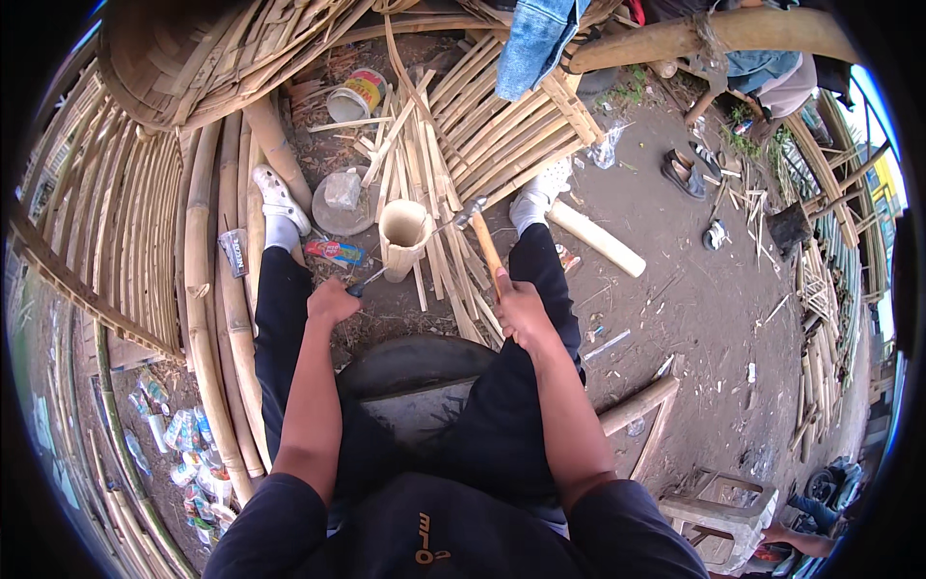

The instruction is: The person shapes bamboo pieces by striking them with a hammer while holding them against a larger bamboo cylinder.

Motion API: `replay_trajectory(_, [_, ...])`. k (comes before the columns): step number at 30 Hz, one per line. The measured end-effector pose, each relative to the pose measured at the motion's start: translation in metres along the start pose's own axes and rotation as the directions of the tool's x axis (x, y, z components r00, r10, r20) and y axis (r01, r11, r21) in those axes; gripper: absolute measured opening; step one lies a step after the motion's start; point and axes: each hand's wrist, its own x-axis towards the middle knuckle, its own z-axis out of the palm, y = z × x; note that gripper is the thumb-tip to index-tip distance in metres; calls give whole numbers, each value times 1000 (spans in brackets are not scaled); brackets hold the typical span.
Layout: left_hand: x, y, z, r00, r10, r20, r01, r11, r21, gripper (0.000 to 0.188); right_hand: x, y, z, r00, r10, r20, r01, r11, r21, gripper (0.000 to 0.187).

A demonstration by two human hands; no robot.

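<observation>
A short, pale bamboo tube (404,236) stands upright on the ground between my feet, its hollow mouth facing up. My left hand (333,301) is closed round the dark handle of a screwdriver-like tool (359,289). Its thin metal shaft points up and right against the tube; I cannot tell whether it goes through the wall. In my right hand (522,313) is a hammer (489,244), gripped low on its wooden handle. The hammer's metal head is raised to the right of the tube, apart from it, close to a thin metal line that may be the shaft's far end.
Split bamboo strips (415,164) lie beyond the tube, near a slatted bamboo panel (516,125). A stone (342,190) rests on a round lid at the left. Long poles (200,232) run along my left side. A cut bamboo length (598,239) lies by my right foot.
</observation>
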Motion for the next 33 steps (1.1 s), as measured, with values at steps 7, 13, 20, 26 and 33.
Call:
replay_trajectory(7, [-1,-3,1,997,-62,-33,61,997,-39,41,32,15,82,916,-399,-23,301,728,-616,53])
replay_trajectory(13, [-1,7,-8,998,-56,25,58,994,-95,39,48,9,75,888,-460,-25,322,659,-679,51])
replay_trajectory(20, [18,-22,2,990,-141,20,142,969,-204,39,-10,-135,69,463,-881,-96,748,447,-490,51])
replay_trajectory(26, [11,-14,-13,985,-165,57,174,948,-268,43,5,-117,92,301,-913,-274,950,313,0,42])
replay_trajectory(33, [18,-16,13,978,-211,7,205,941,-269,51,115,79,94,730,-683,6,466,491,-736,44])
